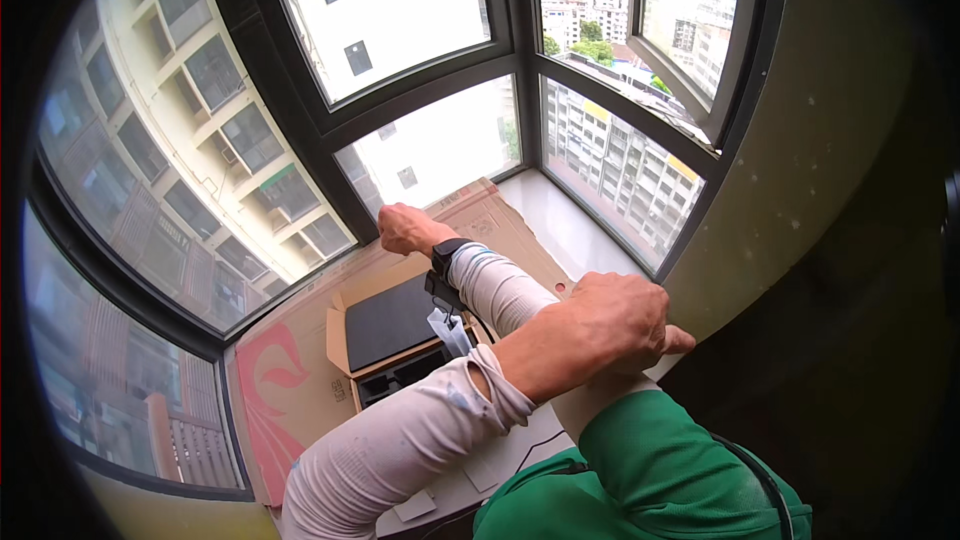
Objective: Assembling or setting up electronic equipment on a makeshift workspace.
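open brown carton [345, 345] on sill, flattened red-printed cardboard [275, 380] beneath

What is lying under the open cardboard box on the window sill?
A flattened cardboard sheet with a red pattern lies under the open cardboard box, covering the window sill. Whether anything lies between them cannot be seen; the box covers it.

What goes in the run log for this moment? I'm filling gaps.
left hand on right forearm | right hand on cardboard at window | open box beside
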Motion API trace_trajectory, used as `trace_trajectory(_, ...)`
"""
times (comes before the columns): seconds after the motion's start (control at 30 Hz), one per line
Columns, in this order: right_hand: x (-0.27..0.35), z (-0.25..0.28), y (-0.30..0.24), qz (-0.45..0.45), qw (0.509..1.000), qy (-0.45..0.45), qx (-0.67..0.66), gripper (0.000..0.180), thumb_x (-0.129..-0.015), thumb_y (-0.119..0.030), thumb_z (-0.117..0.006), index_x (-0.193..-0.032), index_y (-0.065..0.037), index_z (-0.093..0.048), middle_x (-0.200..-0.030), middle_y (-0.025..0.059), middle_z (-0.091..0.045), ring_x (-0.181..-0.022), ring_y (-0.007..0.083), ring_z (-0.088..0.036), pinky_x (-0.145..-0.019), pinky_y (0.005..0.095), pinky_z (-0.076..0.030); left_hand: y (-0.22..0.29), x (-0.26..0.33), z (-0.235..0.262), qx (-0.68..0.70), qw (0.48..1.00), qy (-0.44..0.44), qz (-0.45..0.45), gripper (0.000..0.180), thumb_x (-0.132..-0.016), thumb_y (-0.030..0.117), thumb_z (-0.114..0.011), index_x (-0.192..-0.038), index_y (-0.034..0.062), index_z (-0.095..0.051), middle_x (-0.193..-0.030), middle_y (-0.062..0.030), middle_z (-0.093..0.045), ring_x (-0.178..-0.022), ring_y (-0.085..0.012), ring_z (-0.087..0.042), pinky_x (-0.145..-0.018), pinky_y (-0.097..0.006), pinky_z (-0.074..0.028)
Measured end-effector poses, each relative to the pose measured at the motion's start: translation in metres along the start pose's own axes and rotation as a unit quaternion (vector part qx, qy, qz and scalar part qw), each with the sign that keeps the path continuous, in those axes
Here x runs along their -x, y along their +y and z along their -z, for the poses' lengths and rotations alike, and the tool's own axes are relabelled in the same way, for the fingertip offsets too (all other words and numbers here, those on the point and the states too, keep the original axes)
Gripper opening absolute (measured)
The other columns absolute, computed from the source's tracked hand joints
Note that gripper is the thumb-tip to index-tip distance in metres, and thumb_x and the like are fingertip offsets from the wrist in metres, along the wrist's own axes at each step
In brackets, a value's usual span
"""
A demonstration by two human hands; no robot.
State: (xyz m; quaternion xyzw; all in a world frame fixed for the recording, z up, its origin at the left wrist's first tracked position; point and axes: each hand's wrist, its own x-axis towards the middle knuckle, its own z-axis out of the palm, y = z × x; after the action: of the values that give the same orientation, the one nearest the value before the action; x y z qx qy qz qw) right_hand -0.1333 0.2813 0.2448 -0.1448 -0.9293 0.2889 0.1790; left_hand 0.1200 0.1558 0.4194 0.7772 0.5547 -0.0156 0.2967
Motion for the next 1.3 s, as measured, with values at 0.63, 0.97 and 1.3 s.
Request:
trace_trajectory(0.63, 0.243, 0.037, -0.057, 0.151, 0.782, -0.53, -0.289, 0.028, -0.097, -0.018, -0.058, -0.103, 0.006, -0.071, -0.079, 0.014, -0.067, -0.072, 0.0191, -0.064, -0.065, 0.0365, -0.051, 0.023, 0.11, -0.004, 0.413, 0.81, 0.103, -0.403, 0.013, -0.092, 0.014, -0.075, -0.096, 0.0037, -0.069, -0.069, -0.0087, -0.067, -0.058, -0.0213, -0.064, -0.052, -0.033, -0.047)
trace_trajectory(0.97, 0.209, -0.036, 0.035, -0.056, 0.808, -0.454, -0.372, 0.028, -0.1, -0.025, -0.062, -0.1, 0.0, -0.074, -0.084, 0.0068, -0.076, -0.068, 0.0125, -0.07, -0.059, 0.028, -0.055, 0.012, 0.129, 0.016, 0.181, 0.964, -0.009, -0.197, 0.054, -0.103, 0.049, -0.056, -0.083, -0.0007, -0.066, -0.061, -0.0145, -0.058, -0.056, -0.0322, -0.058, -0.058, -0.043, -0.045)
trace_trajectory(1.3, 0.181, -0.097, 0.041, -0.021, 0.825, -0.453, -0.338, 0.026, -0.094, -0.023, -0.063, -0.097, 0.001, -0.074, -0.084, 0.0109, -0.077, -0.07, 0.018, -0.074, -0.057, 0.0305, -0.057, 0.037, 0.108, -0.002, 0.072, 0.861, 0.26, -0.431, 0.029, -0.099, 0.027, -0.058, -0.092, -0.0006, -0.058, -0.096, -0.0142, -0.051, -0.082, -0.0237, -0.055, -0.068, -0.033, -0.046)
